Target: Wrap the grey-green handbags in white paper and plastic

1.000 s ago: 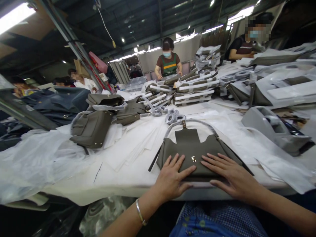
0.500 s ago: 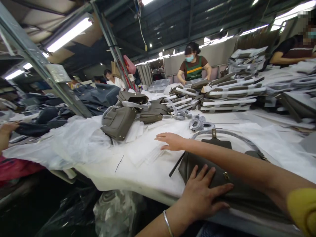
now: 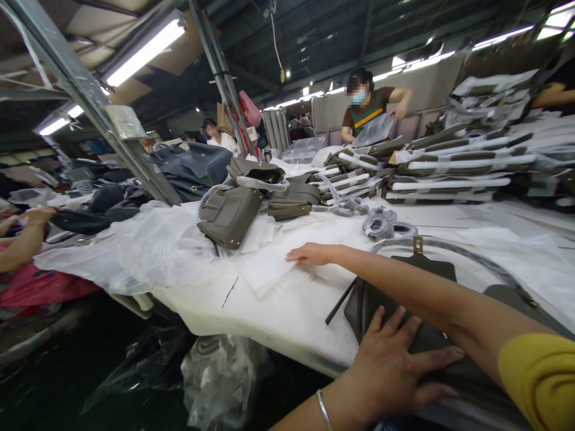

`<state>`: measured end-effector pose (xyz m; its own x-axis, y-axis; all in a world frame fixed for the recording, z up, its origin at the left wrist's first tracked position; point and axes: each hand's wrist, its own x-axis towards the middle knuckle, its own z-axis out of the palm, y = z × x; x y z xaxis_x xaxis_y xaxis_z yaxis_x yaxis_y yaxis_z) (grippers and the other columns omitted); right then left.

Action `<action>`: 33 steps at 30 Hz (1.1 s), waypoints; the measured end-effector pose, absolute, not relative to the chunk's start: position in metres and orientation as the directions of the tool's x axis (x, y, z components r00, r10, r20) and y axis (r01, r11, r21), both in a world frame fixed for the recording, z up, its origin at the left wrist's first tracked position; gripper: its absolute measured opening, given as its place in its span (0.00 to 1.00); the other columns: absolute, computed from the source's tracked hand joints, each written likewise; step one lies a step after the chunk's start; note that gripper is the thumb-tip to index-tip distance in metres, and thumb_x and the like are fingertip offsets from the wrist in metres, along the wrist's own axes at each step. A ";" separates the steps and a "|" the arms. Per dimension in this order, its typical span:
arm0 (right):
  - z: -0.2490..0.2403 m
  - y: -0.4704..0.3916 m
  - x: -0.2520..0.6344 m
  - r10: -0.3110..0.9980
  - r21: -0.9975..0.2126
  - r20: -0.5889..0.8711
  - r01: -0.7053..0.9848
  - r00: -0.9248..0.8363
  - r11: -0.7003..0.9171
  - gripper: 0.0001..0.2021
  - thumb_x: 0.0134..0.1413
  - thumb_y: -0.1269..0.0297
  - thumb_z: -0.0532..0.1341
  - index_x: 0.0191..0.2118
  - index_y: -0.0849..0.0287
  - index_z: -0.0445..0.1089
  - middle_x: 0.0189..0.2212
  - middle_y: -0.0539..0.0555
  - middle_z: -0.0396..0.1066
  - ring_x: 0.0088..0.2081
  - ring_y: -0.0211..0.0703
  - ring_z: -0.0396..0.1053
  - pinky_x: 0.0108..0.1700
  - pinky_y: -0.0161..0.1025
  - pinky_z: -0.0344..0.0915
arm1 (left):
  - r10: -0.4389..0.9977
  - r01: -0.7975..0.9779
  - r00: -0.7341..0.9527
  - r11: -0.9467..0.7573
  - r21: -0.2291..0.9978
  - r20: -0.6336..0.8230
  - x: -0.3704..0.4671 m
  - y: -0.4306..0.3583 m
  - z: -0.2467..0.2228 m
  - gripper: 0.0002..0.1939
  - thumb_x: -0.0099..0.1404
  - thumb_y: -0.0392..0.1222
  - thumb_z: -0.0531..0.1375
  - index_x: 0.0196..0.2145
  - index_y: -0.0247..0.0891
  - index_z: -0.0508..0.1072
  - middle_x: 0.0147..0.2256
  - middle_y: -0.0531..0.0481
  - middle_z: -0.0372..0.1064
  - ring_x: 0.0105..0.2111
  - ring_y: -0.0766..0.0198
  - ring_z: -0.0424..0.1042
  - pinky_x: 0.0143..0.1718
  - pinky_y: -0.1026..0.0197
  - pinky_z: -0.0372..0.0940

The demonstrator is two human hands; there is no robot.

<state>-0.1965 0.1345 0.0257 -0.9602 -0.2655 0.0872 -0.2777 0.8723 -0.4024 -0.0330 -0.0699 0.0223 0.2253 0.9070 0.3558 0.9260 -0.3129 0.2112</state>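
Note:
My left hand (image 3: 395, 359), wearing a silver bangle, lies with spread fingers on a dark olive-grey handbag (image 3: 433, 272). The bag rests on the near part of the white-covered table, its wrapped handle arching behind it. Above the bag, my right arm in a yellow sleeve reaches across to the left. At its end, my right hand (image 3: 309, 254) has its fingers pressed together on a thin white sheet (image 3: 269, 269) from a loose pile. The thumb is mostly hidden.
Beyond the sheets are olive handbags (image 3: 231, 215) and coils of wrapped straps (image 3: 380, 223). Stacked, wrapped bag parts (image 3: 449, 173) stand at the back right. A masked co-worker (image 3: 368, 108) holds a clear sheet. Clear plastic (image 3: 130, 245) covers the left side, near a slanted metal post (image 3: 108, 131).
My right hand's fingers, apart before, have come down and closed on the white sheets. My left hand remains on the bag. The view has shifted left. The co-worker has lifted a clear sheet.

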 end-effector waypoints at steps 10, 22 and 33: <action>0.024 0.132 -0.195 -0.239 -0.422 0.119 -0.267 -0.964 0.866 0.25 0.53 0.59 0.68 0.57 0.54 0.73 0.58 0.55 0.68 0.60 0.51 0.67 0.62 0.42 0.60 | 0.894 0.923 0.220 -0.320 0.214 0.390 -0.031 -0.067 0.018 0.27 0.72 0.62 0.45 0.64 0.57 0.61 0.64 0.47 0.57 0.67 0.52 0.50 0.65 0.40 0.50; 0.037 0.109 -0.182 -0.156 -0.268 0.214 -0.212 -0.964 0.940 0.26 0.52 0.84 0.55 0.54 0.58 0.74 0.55 0.58 0.72 0.53 0.49 0.73 0.56 0.45 0.68 | 0.886 0.914 0.244 -0.346 0.211 0.395 -0.031 -0.064 0.014 0.25 0.71 0.61 0.49 0.57 0.51 0.70 0.61 0.47 0.63 0.65 0.51 0.54 0.67 0.40 0.46; 0.177 0.127 -0.029 -0.070 0.016 0.526 -0.072 -0.847 0.997 0.25 0.63 0.77 0.51 0.62 0.52 0.66 0.63 0.51 0.64 0.59 0.50 0.68 0.58 0.49 0.68 | 0.918 0.933 0.221 -0.297 0.205 0.328 -0.030 -0.063 0.017 0.29 0.70 0.62 0.50 0.66 0.61 0.54 0.68 0.46 0.52 0.68 0.48 0.51 0.64 0.39 0.51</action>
